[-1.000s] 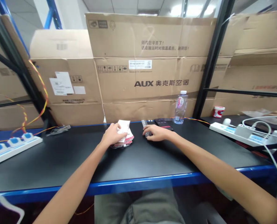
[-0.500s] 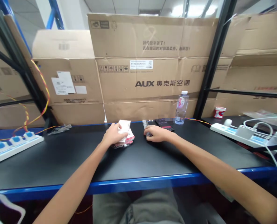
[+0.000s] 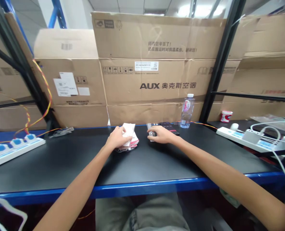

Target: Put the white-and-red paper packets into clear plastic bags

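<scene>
My left hand (image 3: 117, 138) is on a small stack of white and red paper slips (image 3: 130, 137), its fingers gripping the top of the stack. The stack lies on the black bench top (image 3: 60, 163). My right hand (image 3: 162, 134) is spread over a narrow grey-and-silver device (image 3: 150, 130), touching it with the fingers apart. That device may be a remote control, but I cannot tell for sure. Just beyond it lies a flat black keypad device (image 3: 168, 125).
A clear water bottle (image 3: 187, 111) stands at the bench's back edge against stacked cardboard boxes (image 3: 144, 80). White power strips with blue switches (image 3: 14, 147) and cords (image 3: 253, 136) lie at both sides. A red-and-white cup (image 3: 226, 116) stands at right.
My right hand's fingers have spread and lifted a little over the grey device. My left hand stays on the stack. The view has shifted slightly.
</scene>
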Tool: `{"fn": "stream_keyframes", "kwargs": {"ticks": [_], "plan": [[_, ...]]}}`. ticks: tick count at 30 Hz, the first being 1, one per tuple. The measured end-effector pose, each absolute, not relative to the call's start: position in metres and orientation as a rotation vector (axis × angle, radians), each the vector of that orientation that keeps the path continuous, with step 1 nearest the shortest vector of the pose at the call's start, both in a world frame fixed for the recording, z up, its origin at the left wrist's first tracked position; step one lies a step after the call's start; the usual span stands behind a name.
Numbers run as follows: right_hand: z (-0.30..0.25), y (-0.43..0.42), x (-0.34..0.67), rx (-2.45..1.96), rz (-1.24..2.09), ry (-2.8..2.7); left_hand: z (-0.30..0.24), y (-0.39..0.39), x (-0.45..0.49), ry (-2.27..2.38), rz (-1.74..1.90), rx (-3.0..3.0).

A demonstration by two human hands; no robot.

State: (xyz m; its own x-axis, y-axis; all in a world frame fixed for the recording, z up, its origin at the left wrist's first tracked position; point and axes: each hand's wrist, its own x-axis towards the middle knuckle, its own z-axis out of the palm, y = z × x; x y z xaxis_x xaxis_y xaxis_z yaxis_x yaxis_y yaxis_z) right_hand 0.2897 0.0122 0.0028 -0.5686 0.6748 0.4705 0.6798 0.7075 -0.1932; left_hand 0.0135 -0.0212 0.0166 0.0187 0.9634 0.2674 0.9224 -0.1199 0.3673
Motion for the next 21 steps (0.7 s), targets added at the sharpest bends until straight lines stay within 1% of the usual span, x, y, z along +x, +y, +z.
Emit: {"fn": "stream_keyframes", "kwargs": {"ticks": [4,6,7,14,21], "plan": [[0.005,0.047,0.287,-1.45,-0.037,-2.159,0.018,-0.023,0.013,2.027,0.695,2.176],[0.007,0.066,0.28,-1.71,0.004,-2.097,0.019,-0.024,0.012,2.043,0.689,2.167],[0.009,0.076,0.275,-1.771,0.014,-2.075,0.019,-0.025,0.012,2.056,0.689,2.16],[0.015,0.114,0.247,-1.918,0.032,-2.005,0.018,-0.023,0.006,2.151,0.672,2.089],[0.017,0.111,0.241,-1.995,-0.003,-1.992,0.018,-0.024,0.006,2.189,0.608,2.076]]}}
